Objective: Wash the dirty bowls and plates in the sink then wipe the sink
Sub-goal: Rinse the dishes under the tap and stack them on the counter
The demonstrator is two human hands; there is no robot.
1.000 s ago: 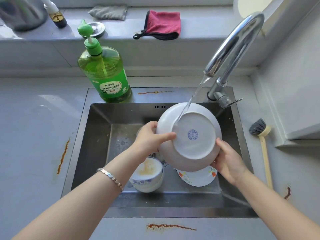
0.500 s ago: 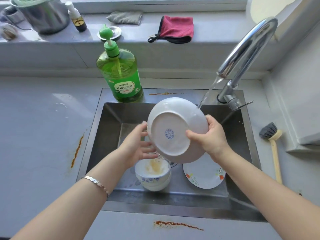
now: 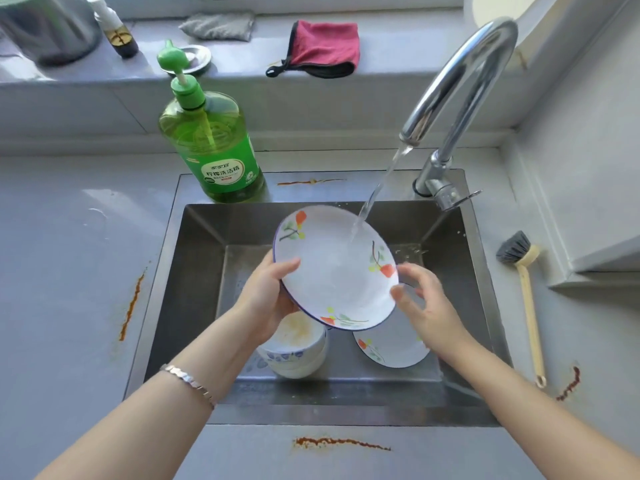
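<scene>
A white plate [image 3: 332, 268] with orange flower prints is tilted face up over the steel sink [image 3: 194, 271], under the water stream from the faucet [image 3: 460, 77]. My left hand [image 3: 266, 296] grips its left rim, thumb on the face. My right hand [image 3: 426, 310] hovers at its right rim with fingers spread; whether they touch it is unclear. Below lie stacked dirty bowls [image 3: 298, 351] with yellow residue and a second flowered plate [image 3: 391, 348] on the sink floor.
A green dish soap bottle [image 3: 211, 140] stands at the sink's back left corner. A dish brush [image 3: 526, 299] lies on the counter to the right. On the sill sit a red cloth [image 3: 325, 46], a grey cloth [image 3: 218, 26] and a steel pot [image 3: 48, 26].
The plate has been flipped from underside up to face up. My left hand took hold of its left rim, and my right hand let go and now hovers beside it.
</scene>
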